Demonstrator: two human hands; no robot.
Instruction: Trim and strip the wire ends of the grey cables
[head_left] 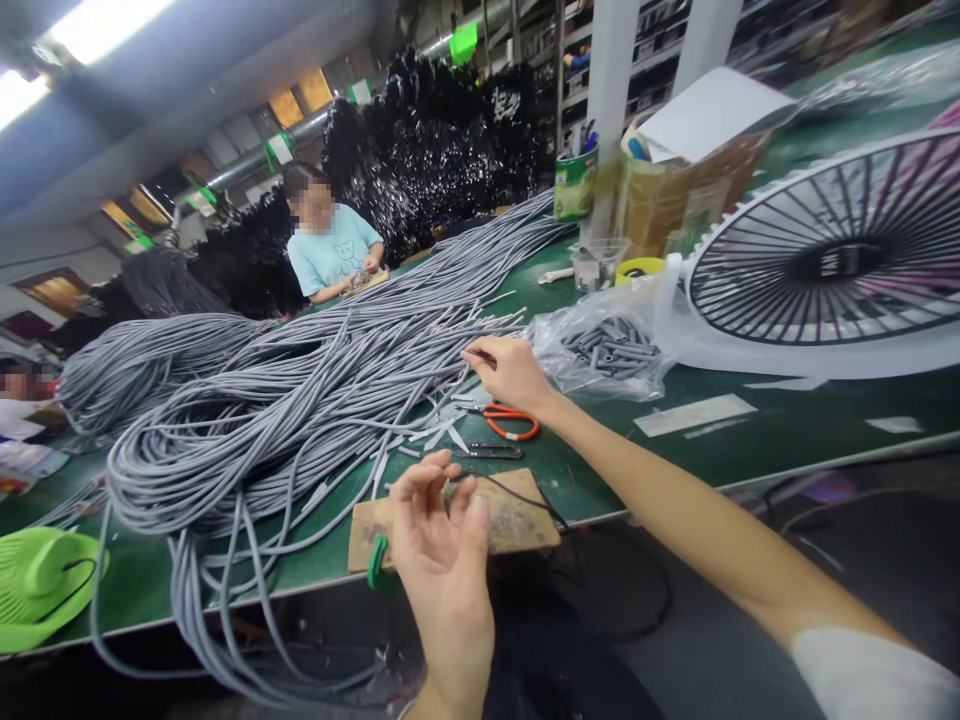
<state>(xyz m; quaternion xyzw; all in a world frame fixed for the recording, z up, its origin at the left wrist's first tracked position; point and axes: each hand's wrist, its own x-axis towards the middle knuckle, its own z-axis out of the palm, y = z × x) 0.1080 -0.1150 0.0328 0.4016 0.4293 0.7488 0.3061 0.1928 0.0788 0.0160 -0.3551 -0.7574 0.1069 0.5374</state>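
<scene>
My right hand (511,375) reaches over the near ends of a large pile of grey cables (300,400). Its thumb and fingers are pinched together at the cable ends; whatever lies between the tips is too small to make out. Palm up, my left hand (442,550) is above a brown board (517,510) at the table's front edge, its fingers curled and apart from the thumb, with nothing clearly held. Orange-handled scissors (514,422) and small black snips (491,452) lie between the hands, beside scattered pale strips.
A plastic bag of grey tubes (611,345) lies right of my right hand, then a white fan (832,260). A green can of pens (575,185) stands behind. A green fan (45,585) is at far left. Another person (334,245) sits across the table.
</scene>
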